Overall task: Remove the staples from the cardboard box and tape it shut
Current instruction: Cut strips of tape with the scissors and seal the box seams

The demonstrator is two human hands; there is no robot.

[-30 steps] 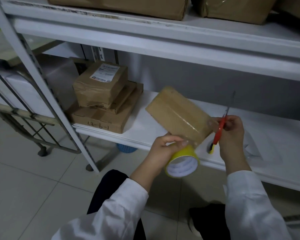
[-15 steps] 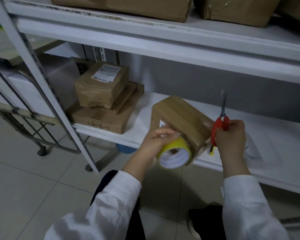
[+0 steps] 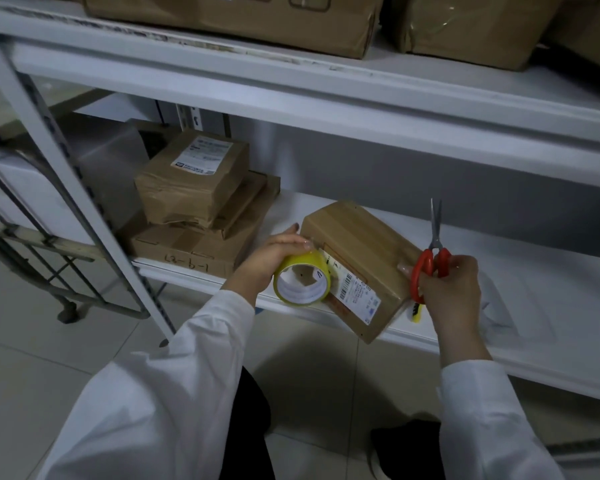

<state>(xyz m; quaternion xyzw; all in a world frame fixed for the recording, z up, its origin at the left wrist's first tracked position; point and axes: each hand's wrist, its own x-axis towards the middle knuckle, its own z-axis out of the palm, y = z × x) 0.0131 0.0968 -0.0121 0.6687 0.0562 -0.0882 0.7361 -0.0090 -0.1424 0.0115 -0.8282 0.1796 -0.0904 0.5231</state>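
Head view: a white shelf (image 3: 568, 278) holds the tilted cardboard box (image 3: 361, 244) at its front edge, between both hands. The left hand (image 3: 271, 261) curls round a yellow tape roll (image 3: 293, 265) touching the box. The right hand (image 3: 454, 292) grips red scissors (image 3: 424, 268), blades pointing up.

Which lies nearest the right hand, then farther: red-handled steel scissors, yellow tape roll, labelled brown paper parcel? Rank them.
1. Red-handled steel scissors: in the right hand.
2. Yellow tape roll: in the left hand.
3. Labelled brown paper parcel: far left, stacked.
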